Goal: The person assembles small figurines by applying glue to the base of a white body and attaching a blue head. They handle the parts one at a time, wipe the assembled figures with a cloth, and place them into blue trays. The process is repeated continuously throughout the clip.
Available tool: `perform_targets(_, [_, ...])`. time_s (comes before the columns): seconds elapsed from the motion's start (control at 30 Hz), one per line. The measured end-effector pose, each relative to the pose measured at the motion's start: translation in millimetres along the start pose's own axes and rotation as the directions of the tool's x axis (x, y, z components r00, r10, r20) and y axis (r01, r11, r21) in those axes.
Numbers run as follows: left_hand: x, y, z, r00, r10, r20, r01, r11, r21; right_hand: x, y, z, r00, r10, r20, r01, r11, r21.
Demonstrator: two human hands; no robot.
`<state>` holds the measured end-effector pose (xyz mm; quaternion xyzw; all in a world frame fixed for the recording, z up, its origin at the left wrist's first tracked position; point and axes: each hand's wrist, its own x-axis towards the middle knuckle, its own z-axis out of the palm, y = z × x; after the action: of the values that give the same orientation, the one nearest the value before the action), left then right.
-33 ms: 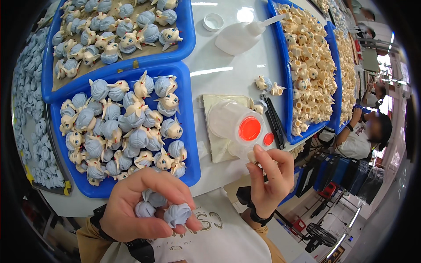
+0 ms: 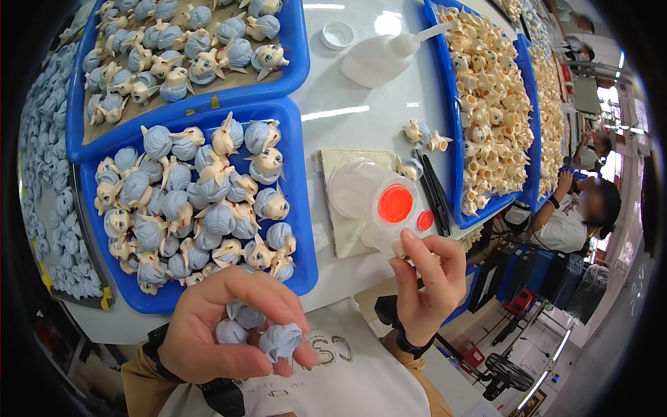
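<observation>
- Cups gray-blue curly pieces (image 2: 281, 342) in the half-curled left hand (image 2: 198, 323), low, left of middle.
- Pinches a tiny pale bit (image 2: 399, 247), thumb to finger, in the right hand (image 2: 426, 286), just right of middle.
- Farther up: see-through pot (image 2: 351, 184), middle; blue tray (image 2: 307, 257), left.

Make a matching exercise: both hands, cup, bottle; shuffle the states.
Column one:
1. Left hand
2. Right hand
3. Cup
4. Bottle

Column two:
A. Translucent, with bright red showing
B. Thumb and finger pinching a small pale piece
C. White, with a long spout
D. Holding several blue-grey pieces

Pairs: 1-D, 2-B, 3-A, 4-C
</observation>
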<state>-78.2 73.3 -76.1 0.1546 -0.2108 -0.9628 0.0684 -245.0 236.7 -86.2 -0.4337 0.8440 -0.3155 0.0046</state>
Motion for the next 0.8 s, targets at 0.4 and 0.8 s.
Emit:
perform_targets(0.4, [1.3, 5.9, 8.8, 0.992, -0.071, -0.108, 0.075, 0.997, 0.035, -13.6, 9.4, 1.7, 0.994, 0.066, -0.089, -0.049, 0.982, 0.18])
perform_targets(0.8, [3.2, 8.0, 9.8, 0.979, -0.159, -0.125, 0.169, 0.983, 0.073, -18.3, -6.8, -1.6, 0.979, -0.046, -0.201, 0.143, 0.855, 0.499])
